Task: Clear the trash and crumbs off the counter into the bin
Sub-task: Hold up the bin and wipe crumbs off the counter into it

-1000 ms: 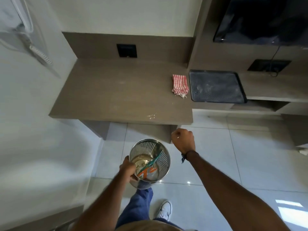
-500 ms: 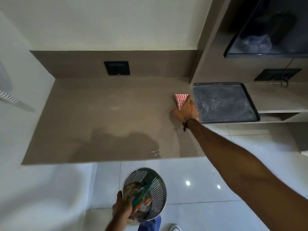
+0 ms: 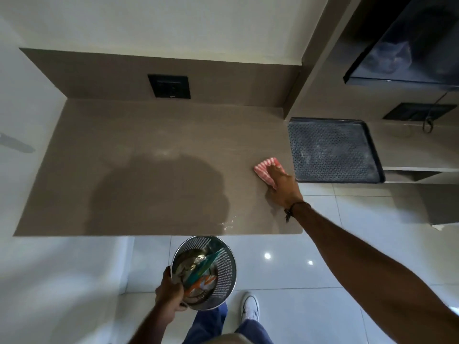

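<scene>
Presses red-checked cloth [image 3: 263, 169] onto brown counter [image 3: 149, 135] with flat right hand [image 3: 283, 188] | grips perforated steel bin [image 3: 223, 271] below counter with left hand [image 3: 170, 294]

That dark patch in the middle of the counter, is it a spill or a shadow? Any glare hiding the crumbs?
Head view: the patch on the counter looks like a soft-edged shadow; the crumbs near the front edge show as pale specks, glare-free; bright spots sit only on the floor tiles.
</scene>
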Demonstrator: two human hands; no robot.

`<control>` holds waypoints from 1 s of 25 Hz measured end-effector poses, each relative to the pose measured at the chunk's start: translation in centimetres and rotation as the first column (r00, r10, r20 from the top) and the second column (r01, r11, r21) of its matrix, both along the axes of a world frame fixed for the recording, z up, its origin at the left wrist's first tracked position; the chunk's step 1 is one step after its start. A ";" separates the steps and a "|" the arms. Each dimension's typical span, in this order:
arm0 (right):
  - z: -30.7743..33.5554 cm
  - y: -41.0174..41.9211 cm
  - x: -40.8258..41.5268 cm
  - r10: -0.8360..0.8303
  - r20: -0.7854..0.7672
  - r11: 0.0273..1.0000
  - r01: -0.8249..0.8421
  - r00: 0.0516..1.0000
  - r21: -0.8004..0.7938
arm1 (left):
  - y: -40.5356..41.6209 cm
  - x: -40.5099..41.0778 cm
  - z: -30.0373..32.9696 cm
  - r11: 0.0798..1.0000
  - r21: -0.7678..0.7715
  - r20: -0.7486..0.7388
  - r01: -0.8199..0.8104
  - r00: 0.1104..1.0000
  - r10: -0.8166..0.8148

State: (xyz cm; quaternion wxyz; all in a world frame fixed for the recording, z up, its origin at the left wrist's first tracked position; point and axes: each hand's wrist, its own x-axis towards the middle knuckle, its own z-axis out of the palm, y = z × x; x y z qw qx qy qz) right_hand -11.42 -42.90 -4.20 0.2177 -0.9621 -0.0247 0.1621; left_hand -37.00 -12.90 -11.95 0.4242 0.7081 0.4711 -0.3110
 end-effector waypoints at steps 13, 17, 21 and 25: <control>2.0 9.6 -12.1 0.495 -0.011 0.810 -0.457 0.869 0.368 | -3.9 -2.4 2.2 0.965 -0.043 0.080 -0.258 0.962 0.261; 2.1 4.4 -8.9 -0.066 -0.023 0.832 0.068 0.998 0.550 | -4.6 -3.1 2.8 0.957 -0.020 0.108 -0.290 0.951 0.291; 0.7 6.4 -11.1 0.237 0.054 0.966 -0.241 0.970 0.094 | -4.7 -2.8 2.7 0.945 -0.031 0.119 -0.325 0.938 0.326; 0.1 11.4 -15.4 0.566 -0.118 0.807 -0.518 0.816 0.285 | -4.9 -2.0 3.2 0.946 -0.022 0.109 -0.323 0.940 0.323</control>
